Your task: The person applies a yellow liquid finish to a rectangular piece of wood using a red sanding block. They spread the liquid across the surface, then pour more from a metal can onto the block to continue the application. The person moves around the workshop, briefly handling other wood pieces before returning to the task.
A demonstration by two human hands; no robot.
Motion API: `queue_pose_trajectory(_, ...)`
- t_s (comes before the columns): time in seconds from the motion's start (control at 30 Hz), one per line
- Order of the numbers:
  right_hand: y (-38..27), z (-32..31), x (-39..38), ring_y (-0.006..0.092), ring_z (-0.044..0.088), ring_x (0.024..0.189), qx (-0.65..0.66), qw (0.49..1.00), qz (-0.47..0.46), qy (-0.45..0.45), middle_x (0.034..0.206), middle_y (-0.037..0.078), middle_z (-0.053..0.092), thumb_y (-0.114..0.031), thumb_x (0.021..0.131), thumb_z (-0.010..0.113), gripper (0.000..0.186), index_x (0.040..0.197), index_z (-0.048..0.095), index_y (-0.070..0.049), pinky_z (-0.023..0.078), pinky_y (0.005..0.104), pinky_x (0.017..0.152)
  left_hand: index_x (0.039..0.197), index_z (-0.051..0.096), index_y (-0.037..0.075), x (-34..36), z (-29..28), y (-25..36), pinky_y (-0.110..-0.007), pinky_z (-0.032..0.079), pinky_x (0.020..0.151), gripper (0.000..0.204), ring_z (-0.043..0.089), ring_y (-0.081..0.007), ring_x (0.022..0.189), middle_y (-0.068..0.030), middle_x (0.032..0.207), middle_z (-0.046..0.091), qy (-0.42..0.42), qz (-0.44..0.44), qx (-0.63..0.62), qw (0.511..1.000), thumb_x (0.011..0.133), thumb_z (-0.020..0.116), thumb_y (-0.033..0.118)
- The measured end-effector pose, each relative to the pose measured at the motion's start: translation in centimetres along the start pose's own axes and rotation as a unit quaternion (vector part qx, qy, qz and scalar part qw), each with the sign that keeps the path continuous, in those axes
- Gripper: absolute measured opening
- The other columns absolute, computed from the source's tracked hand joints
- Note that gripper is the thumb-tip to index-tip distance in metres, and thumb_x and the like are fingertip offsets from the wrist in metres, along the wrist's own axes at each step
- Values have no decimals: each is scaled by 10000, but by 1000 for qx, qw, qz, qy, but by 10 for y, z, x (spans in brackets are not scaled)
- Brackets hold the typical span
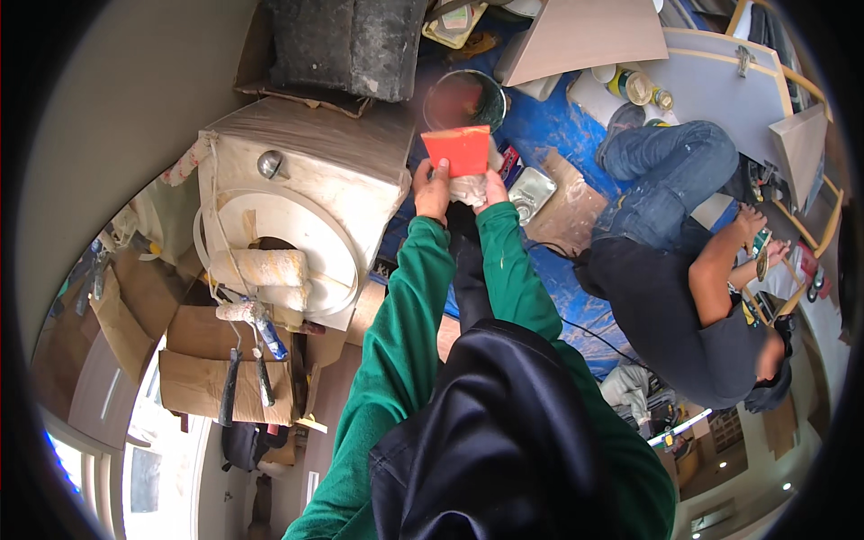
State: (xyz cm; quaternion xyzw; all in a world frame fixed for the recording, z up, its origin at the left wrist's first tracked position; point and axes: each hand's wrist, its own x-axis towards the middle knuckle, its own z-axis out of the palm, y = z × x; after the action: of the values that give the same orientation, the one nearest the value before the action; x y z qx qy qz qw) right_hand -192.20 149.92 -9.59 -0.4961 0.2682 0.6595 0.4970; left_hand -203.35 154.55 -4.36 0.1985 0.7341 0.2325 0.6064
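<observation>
My left hand [432, 193] is closed on an orange-red flat plate [457, 151] that looks like a plastic filler spreader, its thumb pressed on the face. Just below the plate, my right hand [494, 190] is closed on a crumpled whitish rag [468, 190] that touches the plate's lower edge. Part of the right fingers is hidden behind the rag. Beyond both hands stands a dark round bucket [493, 101], its inside partly blurred.
On the left a dusty white cabinet [306, 135] has paint rollers [259, 268] hanging over its round front. A metal tin [532, 194] stands right of my hands on blue sheeting [549, 126]. To the right a co-worker [670, 270] sits close by. Wooden panels [585, 40] lean at the back.
</observation>
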Motion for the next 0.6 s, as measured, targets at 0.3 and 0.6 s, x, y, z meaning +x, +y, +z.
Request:
queue_pose_trajectory(0.3, -48, 25, -54, 258, 614, 1010, -73, 976, -204, 15, 1125, 108, 603, 36, 781, 633, 458, 1221, 520, -22, 530, 384, 860, 1053, 531, 48, -21, -3, 25, -303, 463, 782, 156, 558, -173, 880, -61, 990, 606, -39, 0, -15, 999, 962, 509, 172)
queue_pose_trajectory(0.6, 0, 25, -41, 150, 544, 919, -229, 943, -230, 70, 1007, 100, 585, -108, 793, 742, 273, 946, 519, -71, 439, 299, 871, 1238, 440, 35, -43, 6, 52, -322, 476, 835, 391, 599, -194, 987, -140, 1085, 615, -109, 84, 190, 972, 873, 568, 90)
